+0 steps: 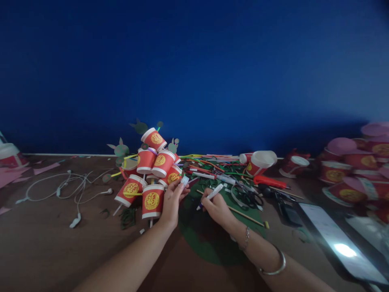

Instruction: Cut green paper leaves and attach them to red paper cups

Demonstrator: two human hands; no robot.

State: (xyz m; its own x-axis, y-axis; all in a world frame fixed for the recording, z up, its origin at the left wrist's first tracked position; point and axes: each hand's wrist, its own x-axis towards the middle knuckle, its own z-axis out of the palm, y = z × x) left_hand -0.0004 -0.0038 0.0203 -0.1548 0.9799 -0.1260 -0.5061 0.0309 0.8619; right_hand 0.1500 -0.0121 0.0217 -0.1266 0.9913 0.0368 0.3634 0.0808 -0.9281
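My right hand [219, 210] is closed around a white pen [215, 191], its dark tip pointing down and left over a dark green sheet [206, 241]. Between the fingertips of my left hand [172, 202] is a small pale piece [184, 181] with bluish marks; its kind is too small to make out. Just left of that hand stands a stack of red paper cups [152, 201] with round yellow prints. Green paper animal-head shapes [120, 150] stick out from the stack. Whether my left hand touches the cups, I cannot tell.
White earphones [75, 220] with a looped cable lie at left. Coloured sticks [209, 167], scissors [253, 196] and a red tool [270, 181] clutter the back. A wooden stick [246, 216] crosses the green sheet. At right are a glaring phone [337, 235] and more cups [336, 172].
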